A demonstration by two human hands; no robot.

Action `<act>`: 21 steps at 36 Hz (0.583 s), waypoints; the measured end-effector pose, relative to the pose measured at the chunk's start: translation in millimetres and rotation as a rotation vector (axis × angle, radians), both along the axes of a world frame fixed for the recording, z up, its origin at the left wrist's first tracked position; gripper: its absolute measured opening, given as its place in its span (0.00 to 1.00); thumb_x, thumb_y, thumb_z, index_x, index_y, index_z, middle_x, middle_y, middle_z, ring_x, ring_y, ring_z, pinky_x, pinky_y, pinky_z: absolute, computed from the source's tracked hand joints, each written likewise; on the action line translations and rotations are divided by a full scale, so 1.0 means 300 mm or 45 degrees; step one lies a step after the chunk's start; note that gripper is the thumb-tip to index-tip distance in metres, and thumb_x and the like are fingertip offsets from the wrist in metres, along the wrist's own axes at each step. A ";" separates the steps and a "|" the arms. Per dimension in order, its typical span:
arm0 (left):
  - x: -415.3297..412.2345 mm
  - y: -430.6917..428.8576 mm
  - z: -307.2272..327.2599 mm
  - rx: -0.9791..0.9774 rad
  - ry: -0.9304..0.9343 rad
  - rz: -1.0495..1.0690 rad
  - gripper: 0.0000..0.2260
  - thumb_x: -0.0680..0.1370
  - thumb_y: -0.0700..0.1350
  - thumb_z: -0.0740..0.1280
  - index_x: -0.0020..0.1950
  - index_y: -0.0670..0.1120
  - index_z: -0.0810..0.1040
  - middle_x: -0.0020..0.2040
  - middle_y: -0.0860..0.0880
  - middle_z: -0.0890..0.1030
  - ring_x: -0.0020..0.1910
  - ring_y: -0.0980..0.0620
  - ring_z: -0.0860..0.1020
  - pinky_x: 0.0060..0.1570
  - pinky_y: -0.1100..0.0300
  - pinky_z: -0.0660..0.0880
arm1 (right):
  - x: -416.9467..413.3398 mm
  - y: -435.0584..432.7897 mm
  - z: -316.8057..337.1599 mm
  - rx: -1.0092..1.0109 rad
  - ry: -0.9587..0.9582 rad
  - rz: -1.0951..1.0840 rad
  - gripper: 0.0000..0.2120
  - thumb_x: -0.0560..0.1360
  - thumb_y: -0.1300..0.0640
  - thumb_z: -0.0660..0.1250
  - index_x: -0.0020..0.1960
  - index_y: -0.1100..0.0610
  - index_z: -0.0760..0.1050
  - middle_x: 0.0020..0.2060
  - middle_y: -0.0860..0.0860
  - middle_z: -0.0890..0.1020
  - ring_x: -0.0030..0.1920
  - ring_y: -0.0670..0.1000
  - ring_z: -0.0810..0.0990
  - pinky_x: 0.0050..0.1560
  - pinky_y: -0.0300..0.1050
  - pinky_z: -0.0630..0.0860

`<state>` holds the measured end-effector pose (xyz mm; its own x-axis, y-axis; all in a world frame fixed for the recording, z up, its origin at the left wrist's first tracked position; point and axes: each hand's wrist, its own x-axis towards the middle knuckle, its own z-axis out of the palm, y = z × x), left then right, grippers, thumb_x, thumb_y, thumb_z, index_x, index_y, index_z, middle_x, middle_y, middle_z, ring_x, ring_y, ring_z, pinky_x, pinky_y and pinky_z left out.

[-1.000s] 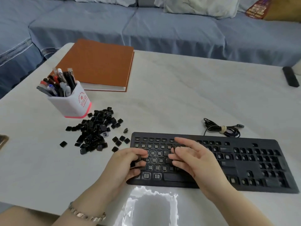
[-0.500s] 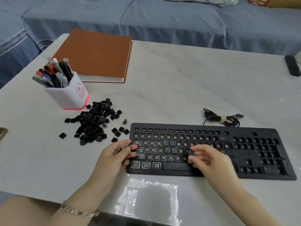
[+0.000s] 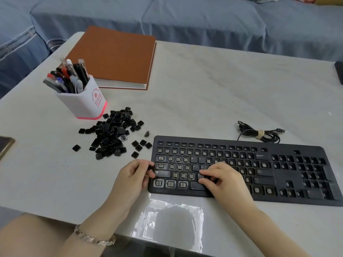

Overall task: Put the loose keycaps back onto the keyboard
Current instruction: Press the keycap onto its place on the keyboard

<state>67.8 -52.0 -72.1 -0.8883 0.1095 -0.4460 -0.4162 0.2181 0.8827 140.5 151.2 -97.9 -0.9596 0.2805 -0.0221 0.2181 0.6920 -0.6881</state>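
I have the keyboard [image 3: 241, 169] lying along the near edge of the bench [image 3: 204, 86], most of its sockets bare. The left hand [image 3: 131, 175] sits at the keyboard's left end, its fingers narrowed to pinch a small black keycap [image 3: 149, 167]. The right hand [image 3: 222, 179] is over the lower letter rows, fingers curled close around the C keycap [image 3: 199, 175]. The pile of loose keycaps [image 3: 111, 134] lies toward the bench's left edge, between a pen cup [image 3: 83, 102] and the keyboard.
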 end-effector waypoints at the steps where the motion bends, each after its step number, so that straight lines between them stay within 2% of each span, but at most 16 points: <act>1: 0.000 -0.002 -0.001 -0.004 0.010 -0.003 0.10 0.81 0.42 0.59 0.47 0.43 0.79 0.31 0.52 0.78 0.26 0.58 0.67 0.29 0.70 0.67 | 0.000 0.000 -0.003 -0.002 0.002 -0.008 0.08 0.68 0.58 0.74 0.47 0.52 0.84 0.38 0.37 0.75 0.39 0.36 0.73 0.45 0.34 0.70; 4: 0.002 -0.002 0.002 0.009 0.022 -0.024 0.09 0.81 0.41 0.59 0.50 0.46 0.79 0.37 0.52 0.82 0.27 0.60 0.69 0.30 0.70 0.69 | 0.000 -0.001 -0.009 -0.007 -0.006 -0.030 0.08 0.68 0.58 0.74 0.47 0.52 0.84 0.38 0.37 0.75 0.38 0.37 0.74 0.44 0.32 0.70; 8: 0.006 0.003 0.012 0.091 -0.017 -0.032 0.09 0.79 0.36 0.61 0.51 0.48 0.78 0.43 0.51 0.84 0.30 0.61 0.73 0.31 0.70 0.71 | -0.004 0.001 -0.014 -0.034 -0.007 -0.039 0.08 0.68 0.58 0.75 0.46 0.51 0.84 0.37 0.39 0.75 0.42 0.35 0.73 0.41 0.27 0.67; 14: 0.010 0.016 0.018 0.187 -0.079 -0.033 0.09 0.78 0.34 0.63 0.50 0.45 0.80 0.41 0.51 0.85 0.33 0.61 0.77 0.36 0.67 0.73 | -0.007 0.005 -0.012 -0.091 -0.049 -0.055 0.07 0.67 0.58 0.75 0.45 0.51 0.84 0.36 0.40 0.75 0.40 0.39 0.74 0.41 0.29 0.68; 17: 0.013 0.024 0.020 0.218 -0.100 -0.020 0.08 0.77 0.34 0.63 0.49 0.43 0.80 0.41 0.49 0.85 0.33 0.60 0.79 0.35 0.67 0.74 | -0.012 0.004 -0.012 -0.098 -0.062 -0.062 0.07 0.67 0.57 0.76 0.43 0.50 0.84 0.36 0.40 0.75 0.38 0.40 0.74 0.42 0.31 0.69; 21: 0.016 0.026 0.017 0.195 -0.093 -0.014 0.05 0.77 0.36 0.65 0.49 0.40 0.79 0.41 0.47 0.85 0.32 0.61 0.78 0.31 0.68 0.73 | -0.012 0.004 -0.013 -0.096 -0.047 -0.057 0.07 0.66 0.56 0.76 0.42 0.48 0.83 0.37 0.39 0.76 0.43 0.40 0.74 0.42 0.33 0.70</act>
